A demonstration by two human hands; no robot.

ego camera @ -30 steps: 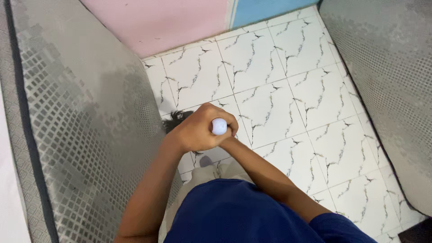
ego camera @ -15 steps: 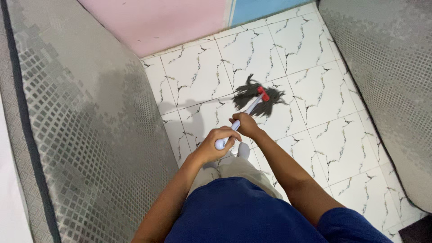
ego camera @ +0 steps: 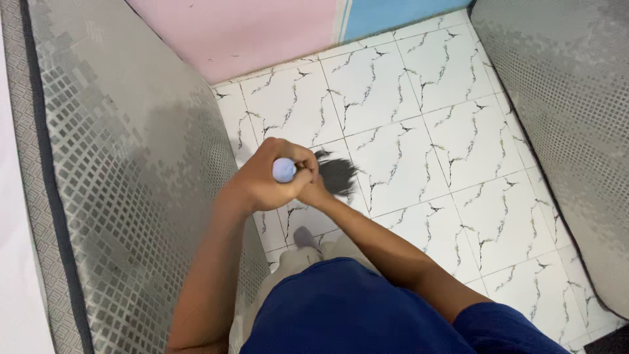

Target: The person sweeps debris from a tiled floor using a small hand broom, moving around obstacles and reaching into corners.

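So we're looking straight down at our own two hands, both wrapped around the pale blue-white rounded top of a mop handle. The handle is pointing almost right at the camera, so all we really see of it is that round end cap. Our left hand is the upper one, fingers curled tight around the handle just under the cap. Our right hand sits just below and to the right of it, touching the left hand, fingers also closed on the handle, though most of it is tucked behind the left hand, so we can't make out each finger.

The dark grey stringy mop head is down on the white marble-look tiled floor, peeking out just to the right of our hands, close to the left sofa.

On the left there's a grey sofa with a woven square pattern, and its side runs right along the floor strip we're standing in. Another grey patterned sofa sits on the right, well apart from the mop head. At the top the wall is pink with a blue section next to it. Our blue shirt fills the bottom of the view.
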